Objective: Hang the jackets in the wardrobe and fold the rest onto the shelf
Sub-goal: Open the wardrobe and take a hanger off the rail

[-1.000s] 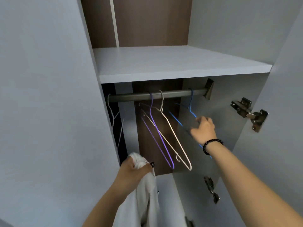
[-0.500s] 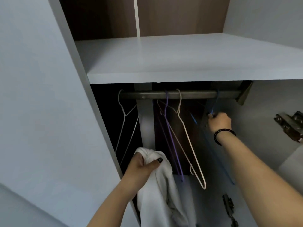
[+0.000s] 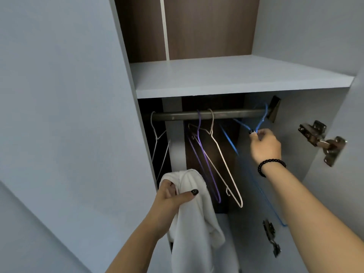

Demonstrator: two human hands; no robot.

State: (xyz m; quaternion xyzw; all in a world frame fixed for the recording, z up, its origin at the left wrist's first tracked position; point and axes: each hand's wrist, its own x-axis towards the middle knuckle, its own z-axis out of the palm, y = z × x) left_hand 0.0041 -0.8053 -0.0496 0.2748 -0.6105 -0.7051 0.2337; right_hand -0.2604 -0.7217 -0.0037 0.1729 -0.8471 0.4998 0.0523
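Currently listed, largest first. Wardrobe: door open, shelf above, bare of folded items. Rail under the shelf: 4 wire hangers, 1 white at the left end, 1 purple and 1 white mid-rail, 1 blue hanger at the right end. White jacket: bunched, hanging below the rail's left half, gripped at its top by the left hand, fingers clenched round the cloth. Right hand: fingertips pinching the blue hanger's neck. Step, by judgement: fetching a hanger. Next: unhook it, thread the jacket on.
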